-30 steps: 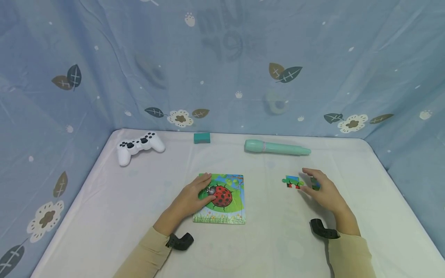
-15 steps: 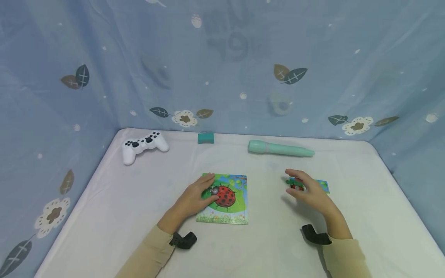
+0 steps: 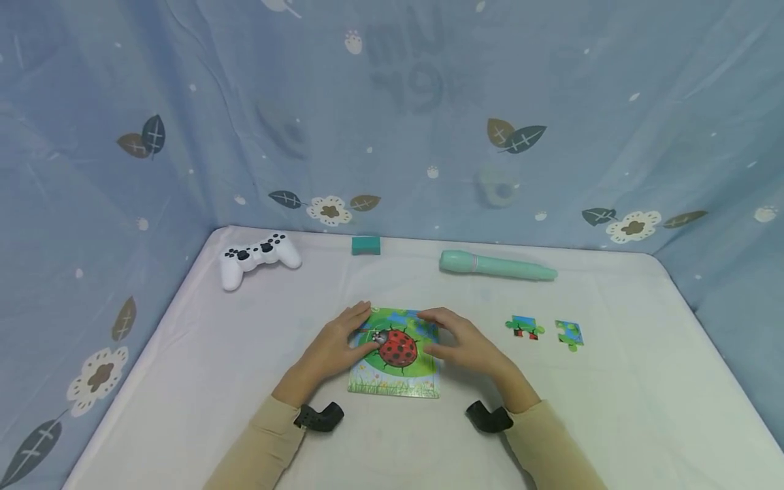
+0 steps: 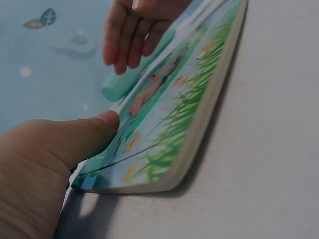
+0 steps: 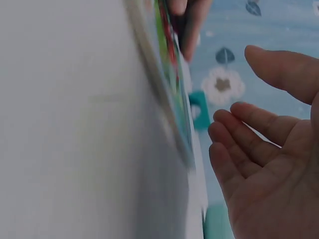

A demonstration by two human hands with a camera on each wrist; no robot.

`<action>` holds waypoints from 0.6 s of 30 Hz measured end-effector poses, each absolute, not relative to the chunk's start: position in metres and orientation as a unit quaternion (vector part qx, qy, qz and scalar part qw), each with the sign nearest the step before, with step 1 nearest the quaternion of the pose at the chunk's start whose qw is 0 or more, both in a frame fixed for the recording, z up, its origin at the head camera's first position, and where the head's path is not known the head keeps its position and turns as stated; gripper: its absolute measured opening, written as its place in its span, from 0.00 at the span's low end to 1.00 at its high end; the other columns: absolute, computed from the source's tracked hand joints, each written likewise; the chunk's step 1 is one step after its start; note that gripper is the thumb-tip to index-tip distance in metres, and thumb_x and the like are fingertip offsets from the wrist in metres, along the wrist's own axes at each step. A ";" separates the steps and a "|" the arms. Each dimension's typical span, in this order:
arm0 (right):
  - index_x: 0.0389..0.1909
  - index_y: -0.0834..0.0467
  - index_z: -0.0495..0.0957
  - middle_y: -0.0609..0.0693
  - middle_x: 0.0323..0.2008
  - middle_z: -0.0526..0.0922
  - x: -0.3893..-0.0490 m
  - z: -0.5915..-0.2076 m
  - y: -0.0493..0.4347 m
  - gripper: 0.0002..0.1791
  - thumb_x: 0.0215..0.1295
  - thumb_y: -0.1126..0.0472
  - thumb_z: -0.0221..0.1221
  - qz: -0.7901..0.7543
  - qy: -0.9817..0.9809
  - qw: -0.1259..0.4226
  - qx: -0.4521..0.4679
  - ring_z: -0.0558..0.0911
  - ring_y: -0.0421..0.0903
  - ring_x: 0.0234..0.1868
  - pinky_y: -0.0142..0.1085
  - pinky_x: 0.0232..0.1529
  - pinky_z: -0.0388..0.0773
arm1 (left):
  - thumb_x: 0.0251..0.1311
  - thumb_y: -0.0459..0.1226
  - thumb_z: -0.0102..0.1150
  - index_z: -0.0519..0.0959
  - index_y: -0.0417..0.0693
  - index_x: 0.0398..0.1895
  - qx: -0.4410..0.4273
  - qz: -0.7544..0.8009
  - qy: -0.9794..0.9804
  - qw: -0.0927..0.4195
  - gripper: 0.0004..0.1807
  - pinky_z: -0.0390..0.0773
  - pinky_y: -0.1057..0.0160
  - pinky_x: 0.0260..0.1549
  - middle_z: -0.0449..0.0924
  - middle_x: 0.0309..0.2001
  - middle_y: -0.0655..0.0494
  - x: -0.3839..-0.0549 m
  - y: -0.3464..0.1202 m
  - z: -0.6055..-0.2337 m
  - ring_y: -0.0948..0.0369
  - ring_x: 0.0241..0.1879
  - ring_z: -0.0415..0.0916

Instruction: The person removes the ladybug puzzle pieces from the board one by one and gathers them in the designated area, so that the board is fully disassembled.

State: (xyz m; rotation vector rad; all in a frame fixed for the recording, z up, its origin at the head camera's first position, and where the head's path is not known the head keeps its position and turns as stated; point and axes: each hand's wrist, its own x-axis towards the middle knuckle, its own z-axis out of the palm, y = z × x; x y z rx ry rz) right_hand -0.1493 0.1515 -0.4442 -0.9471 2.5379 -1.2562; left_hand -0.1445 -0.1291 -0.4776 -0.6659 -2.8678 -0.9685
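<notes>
A square ladybug jigsaw puzzle lies on the white table. My left hand rests on its left side, thumb lying over the picture and fingers stretched toward the far edge. In the left wrist view that thumb touches the puzzle's top face. At the puzzle's right side is my right hand, fingers and thumb spread apart over the edge. The right wrist view shows the right palm holding nothing. Two loose jigsaw pieces lie to the right, one nearer the puzzle and another beyond it.
A white game controller sits at the back left. Near the back edge are a small teal block and a long mint-green microphone-shaped stick. A blue patterned curtain rises behind the table.
My right hand has moved left, from over the loose pieces to the puzzle's right edge, and both pieces are uncovered. The left hand stays on the puzzle. The head view shifts slightly.
</notes>
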 end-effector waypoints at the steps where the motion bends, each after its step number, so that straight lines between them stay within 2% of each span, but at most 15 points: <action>1: 0.62 0.64 0.67 0.57 0.60 0.73 -0.151 -0.443 0.145 0.29 0.61 0.59 0.62 -0.418 0.846 0.081 -0.321 0.72 0.54 0.62 0.49 0.62 0.71 | 0.55 0.54 0.63 0.65 0.43 0.67 -0.213 -0.313 -0.925 0.021 0.41 0.59 0.51 0.68 0.62 0.70 0.49 -0.145 -0.131 -0.477 0.49 0.69 0.58; 10: 0.60 0.64 0.70 0.57 0.58 0.75 -0.165 -0.444 0.101 0.26 0.63 0.58 0.61 -0.427 0.842 0.110 -0.310 0.75 0.53 0.59 0.49 0.60 0.73 | 0.57 0.55 0.61 0.65 0.42 0.68 -0.217 -0.309 -0.926 0.013 0.40 0.61 0.49 0.68 0.62 0.70 0.49 -0.147 -0.136 -0.480 0.47 0.69 0.58; 15: 0.55 0.65 0.74 0.56 0.50 0.78 -0.163 -0.452 0.087 0.20 0.65 0.59 0.59 -0.425 0.845 0.110 -0.306 0.79 0.51 0.49 0.43 0.51 0.80 | 0.57 0.54 0.61 0.66 0.41 0.67 -0.219 -0.310 -0.925 0.012 0.39 0.60 0.50 0.68 0.62 0.70 0.48 -0.146 -0.135 -0.480 0.49 0.70 0.58; 18: 0.52 0.65 0.75 0.55 0.46 0.78 -0.162 -0.456 0.081 0.18 0.65 0.60 0.59 -0.417 0.849 0.098 -0.309 0.79 0.47 0.44 0.37 0.45 0.80 | 0.58 0.53 0.61 0.66 0.41 0.67 -0.219 -0.301 -0.928 0.017 0.39 0.59 0.52 0.69 0.62 0.69 0.48 -0.146 -0.136 -0.478 0.50 0.70 0.58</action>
